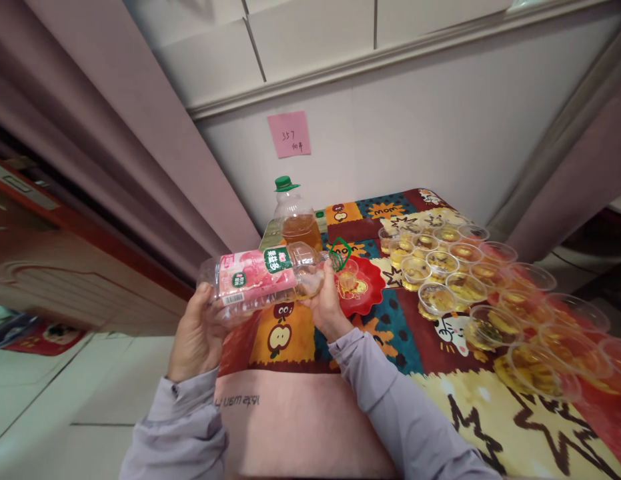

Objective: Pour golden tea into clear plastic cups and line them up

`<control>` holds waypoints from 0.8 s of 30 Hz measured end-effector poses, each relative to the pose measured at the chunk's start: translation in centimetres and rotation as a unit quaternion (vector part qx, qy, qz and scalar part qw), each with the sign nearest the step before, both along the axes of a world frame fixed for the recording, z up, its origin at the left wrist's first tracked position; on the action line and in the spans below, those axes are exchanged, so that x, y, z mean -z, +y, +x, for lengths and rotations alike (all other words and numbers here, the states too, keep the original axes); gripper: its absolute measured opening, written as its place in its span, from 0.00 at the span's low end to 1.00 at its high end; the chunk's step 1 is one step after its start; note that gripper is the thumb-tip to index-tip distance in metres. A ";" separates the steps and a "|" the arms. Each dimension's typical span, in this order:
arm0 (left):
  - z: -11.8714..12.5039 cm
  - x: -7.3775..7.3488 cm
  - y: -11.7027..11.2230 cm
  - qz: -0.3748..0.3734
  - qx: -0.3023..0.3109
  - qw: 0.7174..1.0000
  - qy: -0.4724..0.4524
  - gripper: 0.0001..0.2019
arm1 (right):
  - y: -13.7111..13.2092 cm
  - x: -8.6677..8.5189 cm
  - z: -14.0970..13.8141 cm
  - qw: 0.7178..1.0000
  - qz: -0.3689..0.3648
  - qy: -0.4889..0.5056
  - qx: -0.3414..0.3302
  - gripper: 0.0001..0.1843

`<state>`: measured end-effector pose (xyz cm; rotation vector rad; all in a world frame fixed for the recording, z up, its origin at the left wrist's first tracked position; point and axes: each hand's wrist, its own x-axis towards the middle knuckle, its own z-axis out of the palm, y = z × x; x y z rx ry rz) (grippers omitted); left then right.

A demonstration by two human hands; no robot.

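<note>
A clear plastic juice bottle (257, 277) with a pink label lies almost level in both my hands, its neck pointing right. My left hand (193, 333) is closed round the bottle's base end. Near the neck, my right hand (327, 307) grips the bottle from below. A green ring (344, 255) hangs at the uncapped mouth. Just below the mouth, a clear plastic cup (348, 280) stands on a red scalloped plate (376, 297). Only a little pale liquid shows inside the bottle near its neck; how much is hard to tell.
Behind stands a second bottle (301, 228) with a green cap and amber liquid. Several clear cups of yellow liquid (443, 263) crowd the table's right side. A patterned cloth (340, 350) covers the table. A pink note (290, 133) is on the wall; a curtain (155, 127) hangs left.
</note>
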<state>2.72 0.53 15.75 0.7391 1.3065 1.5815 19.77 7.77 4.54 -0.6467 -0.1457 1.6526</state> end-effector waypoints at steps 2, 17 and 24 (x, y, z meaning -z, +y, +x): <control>0.1 0.0 0.0 0.001 -0.001 1.000 -0.004 0.16 | 0.0 0.0 0.0 1.000 -0.012 -0.002 0.000 0.32; 0.2 -0.4 -0.2 0.004 0.003 1.000 -0.016 0.18 | -0.1 -0.3 0.2 1.000 -0.006 0.005 -0.009 0.32; -0.5 0.7 0.0 0.000 -0.006 1.000 -0.013 0.20 | -0.1 -0.4 0.2 1.000 0.002 0.012 -0.015 0.32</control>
